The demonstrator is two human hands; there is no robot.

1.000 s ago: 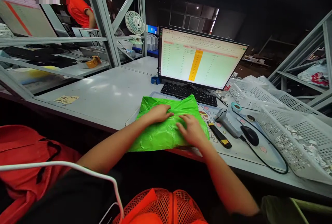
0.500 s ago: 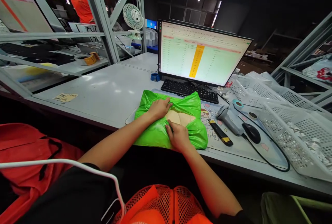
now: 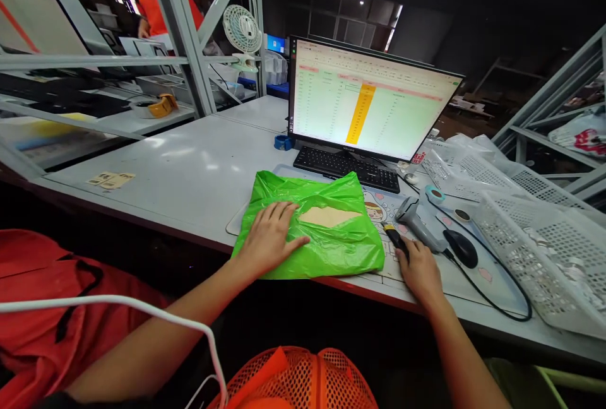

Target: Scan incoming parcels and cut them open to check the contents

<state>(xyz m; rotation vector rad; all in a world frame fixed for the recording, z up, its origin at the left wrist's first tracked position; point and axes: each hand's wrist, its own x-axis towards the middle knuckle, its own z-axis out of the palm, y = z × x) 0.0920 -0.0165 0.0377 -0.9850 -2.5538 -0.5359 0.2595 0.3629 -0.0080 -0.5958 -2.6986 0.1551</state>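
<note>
A green plastic bag lies on the desk's front edge, torn open on top. Through the tear shows a flat beige surface, its kind unclear. My left hand rests flat on the bag's left part, fingers stretched out and thumb apart. To the right of the bag, my right hand has its fingers closed round the handle of a black and yellow utility knife. The knife still lies on the desk mat, its lower end hidden under the hand.
Beyond the bag stand a keyboard and a monitor. A barcode scanner and a mouse lie right of the knife, with a cable looping forward. White perforated baskets line the right side. A coworker's orange top shows behind the left frame.
My right hand has left the bag and moved right onto the utility knife. My left hand has let go of the tear and now lies flat; the bag has spread out flatter.
</note>
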